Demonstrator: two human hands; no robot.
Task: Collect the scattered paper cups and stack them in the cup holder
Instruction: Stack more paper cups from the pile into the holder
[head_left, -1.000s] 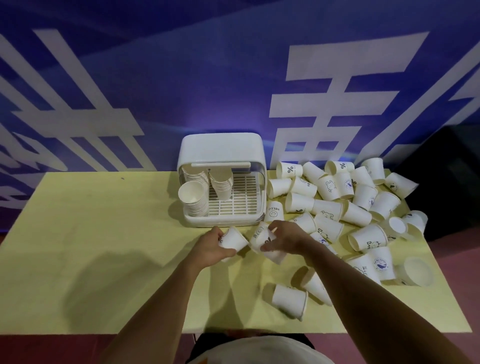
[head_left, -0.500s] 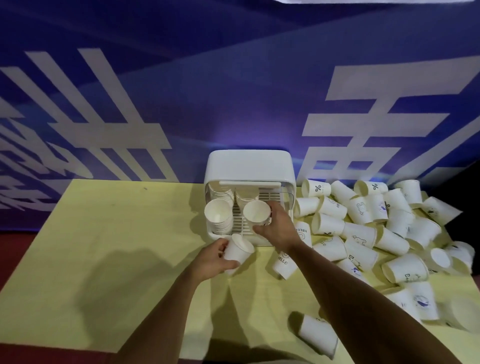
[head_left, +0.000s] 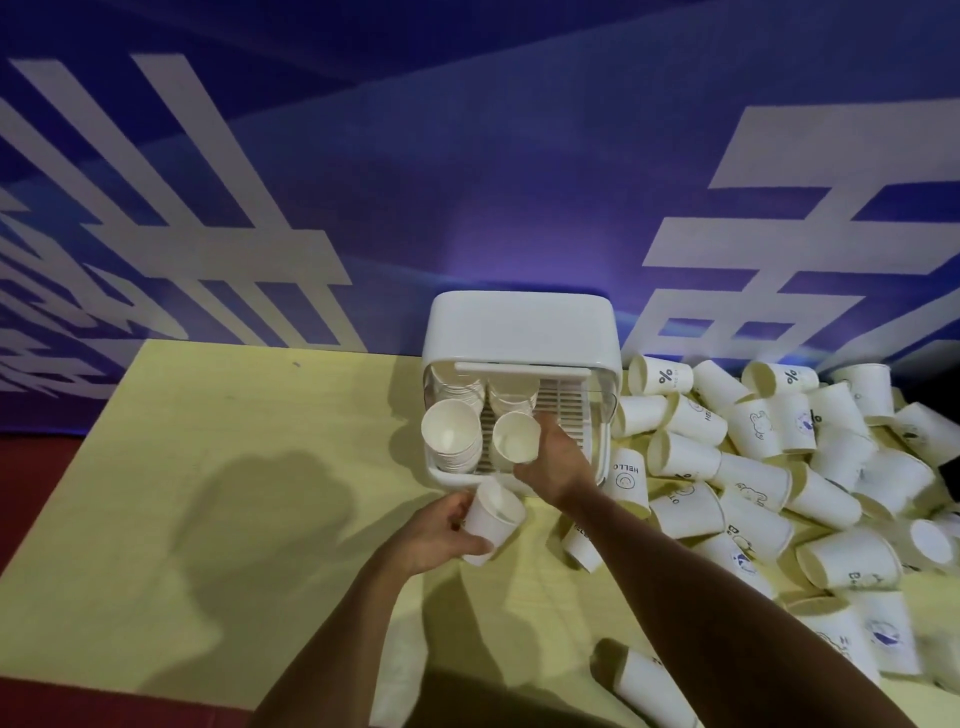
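Observation:
A white cup holder (head_left: 521, 325) with an open front stands at the back of the yellow table (head_left: 208, 493). Inside it lie stacks of white paper cups, one stack (head_left: 451, 436) on the left. My right hand (head_left: 558, 460) grips a white paper cup (head_left: 514, 437) at the holder's mouth, over the middle stack. My left hand (head_left: 441, 530) holds another paper cup (head_left: 491, 519) just in front of the holder. A heap of scattered paper cups (head_left: 769, 467) lies to the right of the holder.
A blue wall with large white characters (head_left: 779, 234) rises right behind the table. One loose cup (head_left: 649, 688) lies near the front edge on the right. A red floor (head_left: 31, 478) shows to the left of the table.
My right hand carried its cup from the table up into the holder's mouth. My left hand with its cup stayed in front of the holder. The camera moved closer.

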